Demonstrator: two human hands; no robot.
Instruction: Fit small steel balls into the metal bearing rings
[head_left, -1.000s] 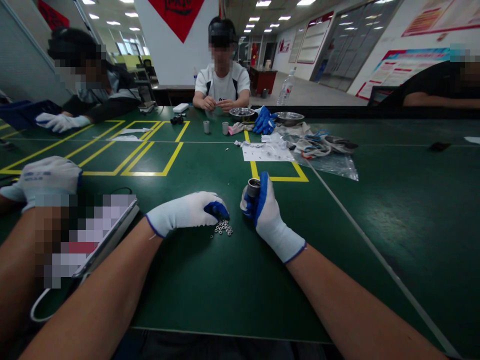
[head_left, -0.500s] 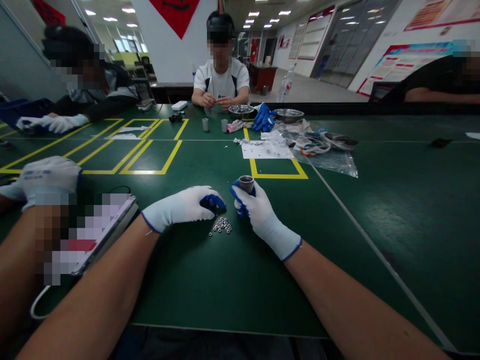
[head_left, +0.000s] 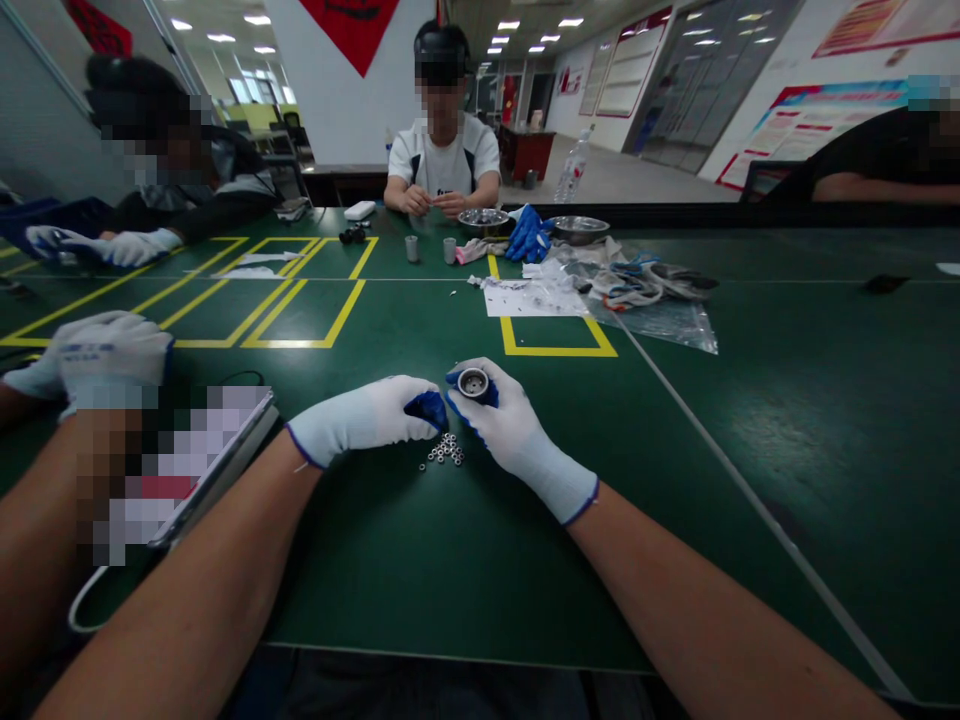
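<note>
- Small silver metal rings point(head_left: 448, 450) lie clustered on the green worktop point(head_left: 450, 560).
- The blue-and-white gloved left hand point(head_left: 397, 408) curls beside them; what it pinches cannot be told.
- The likewise gloved right hand point(head_left: 508, 415), wrapped around a round grey metal cup point(head_left: 473, 384), has swung leftward, apparently putting its opening within the left's reach.

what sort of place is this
Probably a shared workroom or workshop: a long green table marked off with yellow tape, a person at its far side, and small metal rings beside the gloved left hand.
</note>
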